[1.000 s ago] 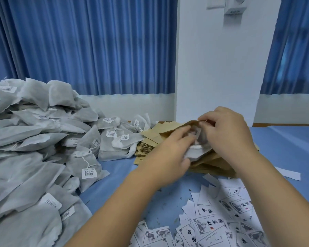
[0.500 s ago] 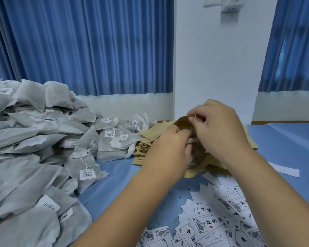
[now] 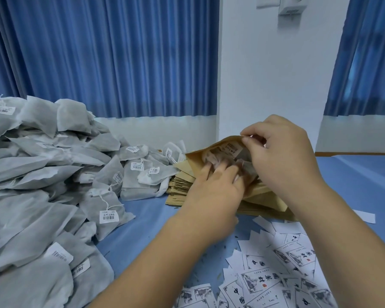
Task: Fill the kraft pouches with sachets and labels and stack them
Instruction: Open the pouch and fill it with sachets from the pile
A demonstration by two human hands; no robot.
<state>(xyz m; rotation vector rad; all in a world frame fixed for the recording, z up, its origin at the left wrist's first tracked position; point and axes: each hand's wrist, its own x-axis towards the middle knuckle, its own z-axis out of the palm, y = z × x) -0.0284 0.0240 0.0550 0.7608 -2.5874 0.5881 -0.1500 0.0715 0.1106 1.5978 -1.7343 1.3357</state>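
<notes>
With the right hand (image 3: 282, 156) pinching the pouch (image 3: 195, 160) mouth, the left hand (image 3: 213, 190), grip apart, should press the sachet (image 3: 217, 160) deep.

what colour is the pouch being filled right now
The pouch is kraft brown, shown in the head view.

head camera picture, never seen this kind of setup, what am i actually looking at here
No machine here: a person wears a camera on the head, looking down at two bare hands, and this one picture comes from it. The right hand pinches the top edge of a kraft pouch; the left hand presses straight fingers against its front, and a sachet shows inside. On the blue table lie a heap of grey sachets at the left, a stack of flat pouches behind the hands, and printed labels at the lower right.
</notes>
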